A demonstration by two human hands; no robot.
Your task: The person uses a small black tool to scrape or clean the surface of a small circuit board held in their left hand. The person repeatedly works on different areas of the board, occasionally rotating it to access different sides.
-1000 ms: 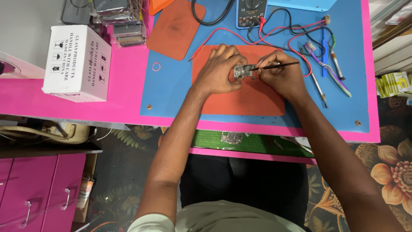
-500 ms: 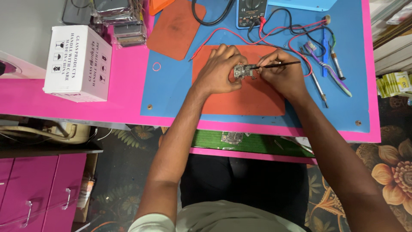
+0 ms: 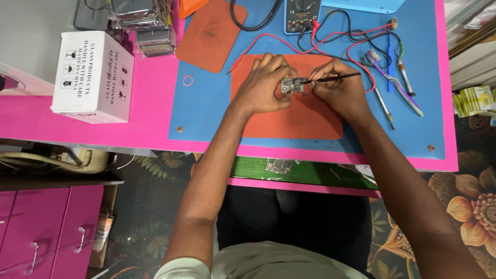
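Left hand (image 3: pixel 263 85) pinches a small circuit board (image 3: pixel 293 86), fingers closed on its left edge, holding it just above the orange work mat (image 3: pixel 289 116) near the middle of the tabletop (image 3: pixel 150 111). Right hand (image 3: pixel 338 90) has fingers closed around a thin dark probe-like tool (image 3: pixel 336 78), tip touching the board's right side (exact contact point too small to tell). Compared with a second ago almost nothing has moved: both hands sit in the same spot, tool at the same shallow angle, so this looks like steady fine work on the board, not a reposition. A second orange mat (image 3: pixel 212 33) lies toward the far left of the blue mat (image 3: pixel 206 98). Multimeter (image 3: pixel 304 13) at the far edge, its red and black leads (image 3: pixel 356 44) looping right of the hands. Toothbrush (image 3: pixel 395 82) and other hand tools lie near the right edge. White cardboard box (image 3: pixel 93 77) sits at the left on the pink surface, well apart from the hands.
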